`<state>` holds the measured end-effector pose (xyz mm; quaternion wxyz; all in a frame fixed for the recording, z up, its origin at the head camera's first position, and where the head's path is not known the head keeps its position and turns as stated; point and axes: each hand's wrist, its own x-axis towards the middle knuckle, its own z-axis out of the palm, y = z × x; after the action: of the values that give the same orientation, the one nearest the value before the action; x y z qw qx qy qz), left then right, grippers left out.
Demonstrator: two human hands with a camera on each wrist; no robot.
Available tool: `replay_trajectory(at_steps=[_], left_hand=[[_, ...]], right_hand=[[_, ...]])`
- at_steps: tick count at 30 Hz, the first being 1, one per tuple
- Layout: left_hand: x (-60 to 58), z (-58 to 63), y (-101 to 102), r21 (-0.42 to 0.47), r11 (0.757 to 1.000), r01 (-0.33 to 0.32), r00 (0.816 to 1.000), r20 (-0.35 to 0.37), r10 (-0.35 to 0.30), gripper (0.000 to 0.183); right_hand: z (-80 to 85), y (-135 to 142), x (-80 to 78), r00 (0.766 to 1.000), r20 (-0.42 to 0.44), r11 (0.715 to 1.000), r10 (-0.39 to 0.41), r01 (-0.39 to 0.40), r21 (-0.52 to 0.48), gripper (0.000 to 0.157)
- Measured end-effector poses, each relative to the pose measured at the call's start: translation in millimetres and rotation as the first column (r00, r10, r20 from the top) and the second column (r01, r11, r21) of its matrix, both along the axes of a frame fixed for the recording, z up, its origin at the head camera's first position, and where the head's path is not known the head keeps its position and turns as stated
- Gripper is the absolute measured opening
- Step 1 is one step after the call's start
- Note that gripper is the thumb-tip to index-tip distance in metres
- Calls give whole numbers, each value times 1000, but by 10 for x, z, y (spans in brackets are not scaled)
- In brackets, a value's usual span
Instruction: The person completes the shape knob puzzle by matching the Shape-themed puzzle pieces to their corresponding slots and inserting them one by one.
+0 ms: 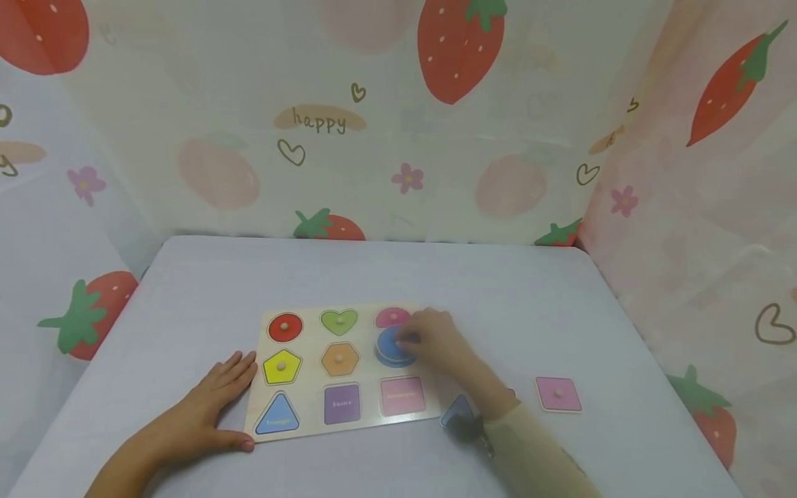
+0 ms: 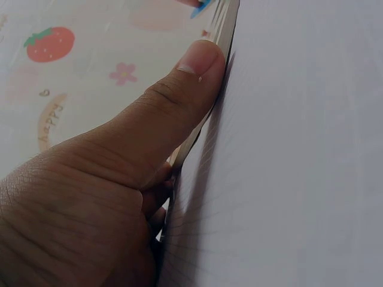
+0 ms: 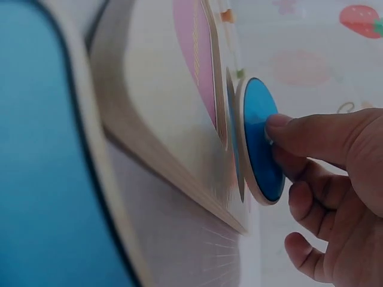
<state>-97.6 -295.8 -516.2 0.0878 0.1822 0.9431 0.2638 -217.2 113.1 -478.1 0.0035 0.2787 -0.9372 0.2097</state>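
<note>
Fingers, right hand (image 1: 438, 340): nearly together; we pinch the blue oval (image 3: 262, 158) at its middle.
Oval spot (image 1: 396, 364): just under those fingers, not filled yet.
Board (image 1: 311, 346): mostly left of them; five shapes (image 1: 350, 361) in, three near spots (image 1: 342, 402) bare.
Loose: blue triangle (image 1: 457, 408) and pink block (image 1: 563, 403), nearer us.
Left hand (image 1: 202, 408): spread out, touching the board's left edge.
Table (image 1: 623, 443): room right of the fingers.

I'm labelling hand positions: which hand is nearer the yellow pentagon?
The left hand: it is at the board's left edge, just beside the yellow pentagon. The right hand is farther right, pinching the rounded blue piece.
</note>
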Motion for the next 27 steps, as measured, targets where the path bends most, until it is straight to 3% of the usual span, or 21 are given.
replay_trajectory(at_steps=[16, 27], left_hand=[[2, -29, -7, -7, 1000, 16, 999, -41, -16, 125], [6, -9, -1, -5, 1000, 11, 1000, -29, -11, 125]], right_hand=[[9, -12, 44, 996, 83, 999, 22, -24, 23, 11], [-28, -9, 58, 997, 75, 1000, 14, -13, -13, 10]])
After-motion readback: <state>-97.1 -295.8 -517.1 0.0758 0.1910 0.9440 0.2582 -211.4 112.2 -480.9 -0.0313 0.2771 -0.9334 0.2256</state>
